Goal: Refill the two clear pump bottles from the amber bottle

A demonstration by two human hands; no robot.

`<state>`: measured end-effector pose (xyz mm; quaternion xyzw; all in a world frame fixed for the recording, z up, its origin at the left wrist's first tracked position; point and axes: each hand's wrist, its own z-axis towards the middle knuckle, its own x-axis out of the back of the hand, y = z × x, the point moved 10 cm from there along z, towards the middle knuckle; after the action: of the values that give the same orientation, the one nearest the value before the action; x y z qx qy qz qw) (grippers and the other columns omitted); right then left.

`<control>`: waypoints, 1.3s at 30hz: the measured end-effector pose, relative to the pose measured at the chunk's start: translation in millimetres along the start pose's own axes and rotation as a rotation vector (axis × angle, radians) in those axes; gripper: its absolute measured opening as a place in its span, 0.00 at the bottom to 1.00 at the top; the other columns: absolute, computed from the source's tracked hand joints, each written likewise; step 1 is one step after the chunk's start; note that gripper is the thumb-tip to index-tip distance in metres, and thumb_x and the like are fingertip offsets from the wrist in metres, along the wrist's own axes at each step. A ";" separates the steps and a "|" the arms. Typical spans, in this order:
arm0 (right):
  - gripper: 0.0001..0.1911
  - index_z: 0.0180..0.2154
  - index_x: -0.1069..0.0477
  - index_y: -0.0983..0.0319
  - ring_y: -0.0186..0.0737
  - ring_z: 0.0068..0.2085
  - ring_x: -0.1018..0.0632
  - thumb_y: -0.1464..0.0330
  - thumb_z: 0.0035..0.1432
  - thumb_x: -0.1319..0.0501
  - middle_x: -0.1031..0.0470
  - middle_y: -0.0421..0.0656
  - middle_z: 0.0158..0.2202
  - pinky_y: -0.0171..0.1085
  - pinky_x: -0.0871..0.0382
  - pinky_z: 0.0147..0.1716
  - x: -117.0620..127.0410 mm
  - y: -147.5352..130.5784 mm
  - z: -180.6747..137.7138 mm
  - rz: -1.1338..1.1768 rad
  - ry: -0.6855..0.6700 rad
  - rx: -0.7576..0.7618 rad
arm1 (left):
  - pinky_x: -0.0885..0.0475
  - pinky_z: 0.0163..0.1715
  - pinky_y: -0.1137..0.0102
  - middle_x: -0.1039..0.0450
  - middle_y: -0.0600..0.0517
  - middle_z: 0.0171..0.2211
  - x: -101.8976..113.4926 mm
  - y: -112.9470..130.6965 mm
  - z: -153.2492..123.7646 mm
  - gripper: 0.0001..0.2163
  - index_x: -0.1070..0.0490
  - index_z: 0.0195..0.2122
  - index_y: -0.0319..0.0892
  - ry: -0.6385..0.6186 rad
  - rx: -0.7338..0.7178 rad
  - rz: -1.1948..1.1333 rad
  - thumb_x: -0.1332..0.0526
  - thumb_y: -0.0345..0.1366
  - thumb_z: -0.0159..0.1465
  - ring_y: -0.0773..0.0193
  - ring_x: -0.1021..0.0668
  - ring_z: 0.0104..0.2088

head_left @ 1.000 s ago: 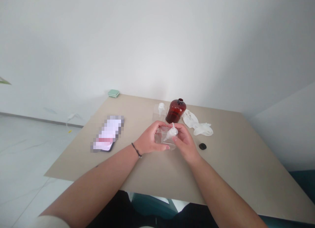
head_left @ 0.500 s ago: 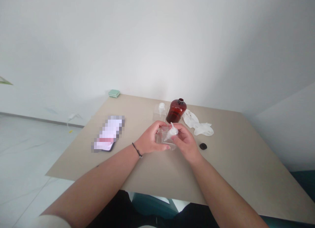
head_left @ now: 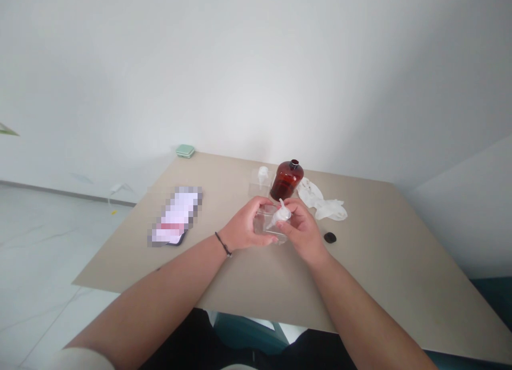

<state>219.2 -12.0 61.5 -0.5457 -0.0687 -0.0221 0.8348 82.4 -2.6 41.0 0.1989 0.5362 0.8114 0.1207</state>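
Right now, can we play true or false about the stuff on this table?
1. The left hand grips a clear bottle. True.
2. A brown bottle stands on the table behind both hands. True.
3. The right hand pinches the brown bottle. False: it pinches the white pump on the clear bottle.
4. The white gloves are being worn. False: both hands are bare; the gloves lie beside the brown bottle.
5. A small black cap lies on the table. True.

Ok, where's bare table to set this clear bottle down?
Bare table right of the cap, and along the near edge before the left hand and right hand. Crowded behind them: amber bottle, gloves, pump bottle.
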 end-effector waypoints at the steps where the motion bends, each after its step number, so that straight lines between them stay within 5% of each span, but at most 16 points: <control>1: 0.16 0.36 0.25 0.55 0.47 0.49 0.25 0.52 0.53 0.28 0.29 0.44 0.46 0.49 0.29 0.53 -0.8 -0.3 0.0 0.005 -0.011 -0.004 | 0.26 0.52 0.57 0.29 0.44 0.54 -0.4 0.5 0.1 0.34 0.36 0.55 0.45 -0.006 -0.001 -0.002 0.23 0.44 0.50 0.50 0.24 0.53; 6: 0.19 0.46 0.21 0.52 0.52 0.58 0.27 0.49 0.59 0.34 0.28 0.46 0.54 0.52 0.34 0.60 -9.3 -7.8 -1.1 0.008 -0.155 -0.024 | 0.27 0.54 0.57 0.29 0.44 0.56 -1.8 6.2 0.3 0.33 0.36 0.56 0.45 -0.039 -0.041 -0.108 0.24 0.42 0.51 0.50 0.24 0.55; 17: 0.16 0.42 0.21 0.52 0.49 0.49 0.24 0.50 0.60 0.34 0.27 0.46 0.46 0.51 0.29 0.52 2.1 -17.2 1.2 -0.168 -0.090 0.095 | 0.27 0.51 0.59 0.29 0.43 0.55 -1.0 1.5 -0.3 0.34 0.35 0.56 0.45 -0.009 0.017 -0.104 0.24 0.43 0.50 0.50 0.24 0.53; 21: 0.17 0.52 0.25 0.51 0.48 0.48 0.24 0.54 0.66 0.40 0.26 0.46 0.50 0.51 0.28 0.51 46.7 -21.9 6.1 -0.266 0.046 0.117 | 0.28 0.51 0.59 0.29 0.44 0.55 5.8 -1.0 0.5 0.33 0.35 0.56 0.45 0.024 0.039 -0.122 0.24 0.43 0.51 0.49 0.24 0.54; 24: 0.13 0.45 0.23 0.55 0.50 0.46 0.24 0.58 0.64 0.40 0.25 0.48 0.44 0.52 0.29 0.50 111.3 -19.6 7.4 -0.648 0.352 0.040 | 0.28 0.50 0.60 0.28 0.44 0.54 9.9 -6.7 0.5 0.34 0.35 0.57 0.45 0.044 0.062 -0.120 0.24 0.43 0.51 0.51 0.24 0.52; 27: 0.14 0.42 0.21 0.60 0.59 0.53 0.26 0.59 0.59 0.38 0.26 0.54 0.47 0.57 0.34 0.54 143.9 1.9 10.7 -1.033 0.355 -0.167 | 0.28 0.50 0.60 0.28 0.44 0.53 10.7 -8.1 0.3 0.34 0.35 0.56 0.44 0.045 0.051 -0.106 0.24 0.43 0.51 0.50 0.24 0.52; 31: 0.25 0.51 0.23 0.60 0.65 0.54 0.26 0.56 0.53 0.33 0.28 0.59 0.54 0.56 0.32 0.51 152.2 43.2 7.6 -1.230 0.161 -0.449 | 0.28 0.51 0.59 0.28 0.44 0.54 10.5 -6.7 -0.4 0.33 0.35 0.57 0.44 0.041 0.036 -0.084 0.25 0.42 0.52 0.50 0.24 0.53; 34: 0.24 0.53 0.24 0.61 0.59 0.50 0.23 0.64 0.54 0.34 0.24 0.57 0.51 0.49 0.30 0.47 150.3 57.7 5.6 -1.233 0.061 -0.525 | 0.29 0.50 0.60 0.28 0.44 0.54 11.1 -6.9 -0.7 0.33 0.34 0.57 0.44 0.040 0.036 -0.073 0.25 0.42 0.52 0.51 0.24 0.51; 39: 0.17 0.47 0.22 0.62 0.53 0.45 0.21 0.71 0.57 0.43 0.20 0.54 0.45 0.46 0.30 0.44 158.8 33.8 9.0 -1.107 0.226 -0.457 | 0.29 0.48 0.60 0.28 0.46 0.51 12.9 -11.1 -0.5 0.33 0.34 0.55 0.44 0.058 0.068 -0.108 0.24 0.42 0.50 0.53 0.24 0.47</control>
<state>379.3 16.0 56.3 -0.5889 -0.2468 -0.5245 0.5632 70.5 6.7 33.1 0.1502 0.5765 0.7905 0.1420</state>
